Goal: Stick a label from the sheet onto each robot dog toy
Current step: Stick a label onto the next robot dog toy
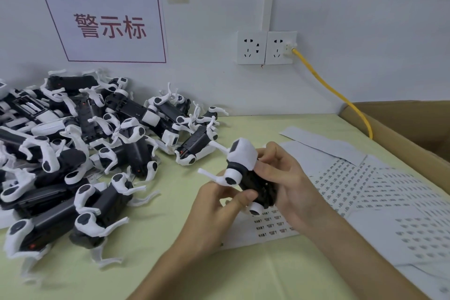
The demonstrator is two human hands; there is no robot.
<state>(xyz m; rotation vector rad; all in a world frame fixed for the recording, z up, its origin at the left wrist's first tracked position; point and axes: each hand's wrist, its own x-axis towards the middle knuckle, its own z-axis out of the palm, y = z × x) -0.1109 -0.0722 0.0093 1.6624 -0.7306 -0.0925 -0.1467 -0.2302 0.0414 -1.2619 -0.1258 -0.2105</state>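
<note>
I hold one black-and-white robot dog toy (243, 168) above the table, belly side towards me, head pointing up and away. My left hand (216, 204) grips its lower body, thumb laid across the black underside. My right hand (287, 178) grips the toy from the right, fingers curled at its side near the head. Under my hands lies a label sheet (270, 224) with rows of small printed labels. No loose label shows on my fingers.
A big pile of robot dog toys (80, 153) fills the table's left side. Used backing sheets (379, 192) with empty label holes spread to the right. A cardboard box (418, 129) stands at the right edge. A yellow cable (341, 97) runs from the wall sockets (266, 47).
</note>
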